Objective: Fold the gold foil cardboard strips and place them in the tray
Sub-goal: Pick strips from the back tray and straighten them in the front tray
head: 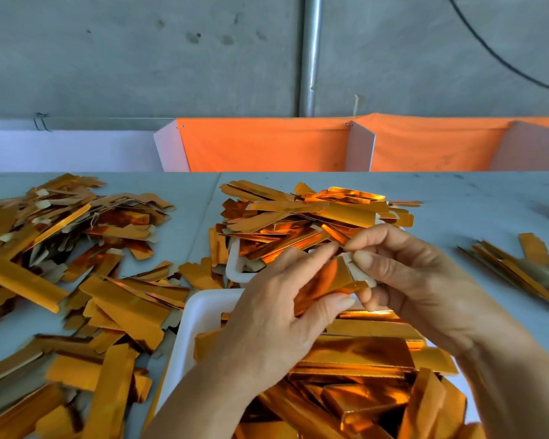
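Observation:
One gold foil cardboard strip [333, 280] is held between both hands above the near white tray [197, 315]. My left hand [276, 315] grips its lower part, thumb underneath. My right hand [406, 277] pinches the strip's pale end tab with thumb and fingers. The near tray is heaped with gold strips [358, 375]. A second white tray [235, 264] behind my hands also holds a tall heap of strips [308, 217].
Loose gold strips [76, 264] cover the left half of the grey table. A smaller bundle of strips [517, 264] lies at the right. Orange cloth bins [267, 147] with white dividers stand behind the table, under a concrete wall with a metal pipe [311, 55].

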A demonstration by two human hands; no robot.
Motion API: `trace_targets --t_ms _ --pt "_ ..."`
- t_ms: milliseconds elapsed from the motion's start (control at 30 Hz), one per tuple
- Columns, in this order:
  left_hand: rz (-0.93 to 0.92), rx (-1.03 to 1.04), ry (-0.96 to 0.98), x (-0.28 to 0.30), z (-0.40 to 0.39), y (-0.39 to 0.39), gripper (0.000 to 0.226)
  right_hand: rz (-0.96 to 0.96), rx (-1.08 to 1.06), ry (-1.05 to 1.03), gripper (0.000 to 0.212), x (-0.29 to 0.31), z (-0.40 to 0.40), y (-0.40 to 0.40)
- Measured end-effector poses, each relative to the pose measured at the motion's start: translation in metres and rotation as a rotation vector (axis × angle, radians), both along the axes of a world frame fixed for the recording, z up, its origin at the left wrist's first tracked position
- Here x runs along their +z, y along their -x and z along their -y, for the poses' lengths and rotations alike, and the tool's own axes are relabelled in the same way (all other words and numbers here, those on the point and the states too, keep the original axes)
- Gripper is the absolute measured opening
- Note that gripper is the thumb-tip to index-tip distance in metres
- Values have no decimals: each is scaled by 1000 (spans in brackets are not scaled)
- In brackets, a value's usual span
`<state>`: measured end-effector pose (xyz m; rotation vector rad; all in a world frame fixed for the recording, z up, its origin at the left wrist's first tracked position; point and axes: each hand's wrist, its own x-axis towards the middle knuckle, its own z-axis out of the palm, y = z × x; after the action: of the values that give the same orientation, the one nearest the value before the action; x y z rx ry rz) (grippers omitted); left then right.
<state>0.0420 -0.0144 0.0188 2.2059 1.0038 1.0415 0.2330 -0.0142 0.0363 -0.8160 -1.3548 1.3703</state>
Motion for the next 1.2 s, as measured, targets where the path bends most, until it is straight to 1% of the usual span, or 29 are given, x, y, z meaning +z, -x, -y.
trace_targets --t_ms 100,200,300,400,467,567,633,833,967,1033,1100,1133,1200 --pt "97 5 -8 2 -1 3 37 -2 20 3 14 0 0 0" --pt "127 -1 -6 3 -2 4 29 13 37 13 12 0 0 -1" --pt "154 -4 44 3 -2 4 29 11 73 76 12 -2 -1 -2" --pt "197 -33 107 3 -2 5 30 5 111 132 23 -3 -1 -3" --pt "204 -51 92 3 -2 5 31 11 124 135 28 -3 -2 -5" --pt "183 -70 55 2 -2 5 38 31 136 112 42 -2 -3 -8" --pt "174 -76 39 0 -3 4 42 46 133 88 44 -2 -3 -9" --pt "133 -59 -4 -3 -4 3 43 129 133 32 37 0 -2 -10" --pt "133 -43 7 -4 -3 2 43 206 48 -41 12 1 -1 -6" --pt "133 -37 17 -3 -3 1 43 248 -10 -79 7 0 0 -3" --pt "159 -24 39 -3 -3 1 43 272 -71 -117 7 -1 0 2" --pt "186 -11 63 -3 -4 2 43 265 -93 -125 4 -3 0 5" --pt "247 28 118 -3 -6 3 42 218 -104 -148 6 -5 0 9"
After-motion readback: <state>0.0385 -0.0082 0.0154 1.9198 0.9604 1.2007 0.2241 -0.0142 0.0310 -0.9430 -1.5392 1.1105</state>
